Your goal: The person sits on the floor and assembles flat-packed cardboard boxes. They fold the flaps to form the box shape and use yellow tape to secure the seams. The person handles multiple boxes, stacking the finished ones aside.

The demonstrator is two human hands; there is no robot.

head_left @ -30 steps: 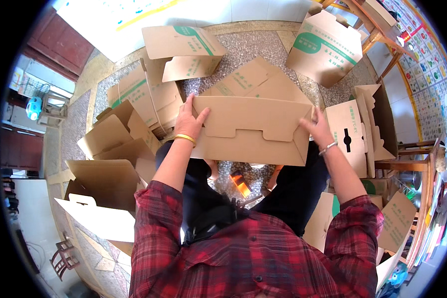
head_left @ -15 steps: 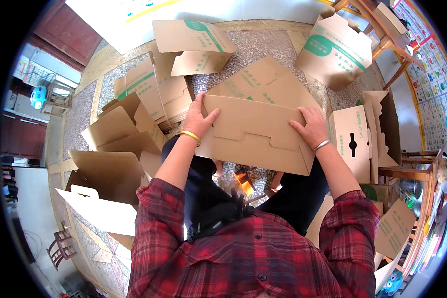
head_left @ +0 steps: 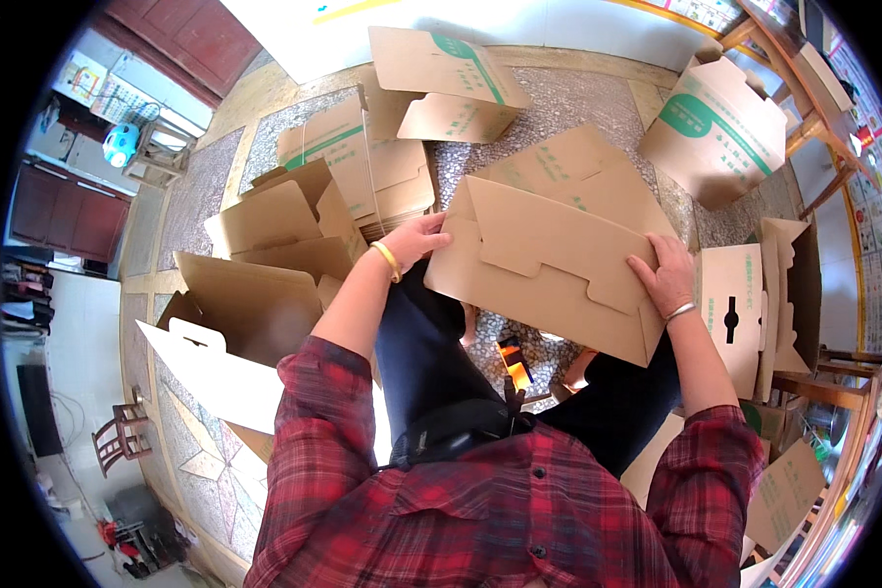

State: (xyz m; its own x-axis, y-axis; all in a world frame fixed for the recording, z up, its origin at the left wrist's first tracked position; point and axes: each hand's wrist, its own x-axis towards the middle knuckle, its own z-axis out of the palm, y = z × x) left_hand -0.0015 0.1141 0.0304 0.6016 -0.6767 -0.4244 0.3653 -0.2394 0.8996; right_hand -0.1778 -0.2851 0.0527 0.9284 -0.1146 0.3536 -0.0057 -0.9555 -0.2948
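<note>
- Here we are, plaid sleeves (head_left: 323,402) rolled to the elbows, dark trousers (head_left: 431,363) spread in a wide seat, and the work sits right out ahead of the knees.
- Our left forearm slants up and inward, wrist bent; the left hand (head_left: 416,242) pinches the left edge, thumb laid on the near face.
- Our right forearm rises steeply with a slight inward lean; the right hand (head_left: 666,277) clasps the upper right corner, thumb on the face, fingers over the edge.
- Between them, the brown carton (head_left: 568,240)! It's tipped, right end lower, over the gap between the legs, a stepped cut line running across its face.
- We'd call this the flap-fitting step, the panels looking nearly level along that line. The next move seems to call for a firm, even press at the seam while both ends are kept square; a lopsided push could pop a tab loose.
- Just beyond it, flat cardboard (head_left: 598,181) lies on the floor.
- To its left, a strapped stack (head_left: 348,157); nearer on that side, an open carton (head_left: 250,304).
- And farther off, upper right, a green-marked box (head_left: 720,127) stands near the wooden furniture (head_left: 808,127).
</note>
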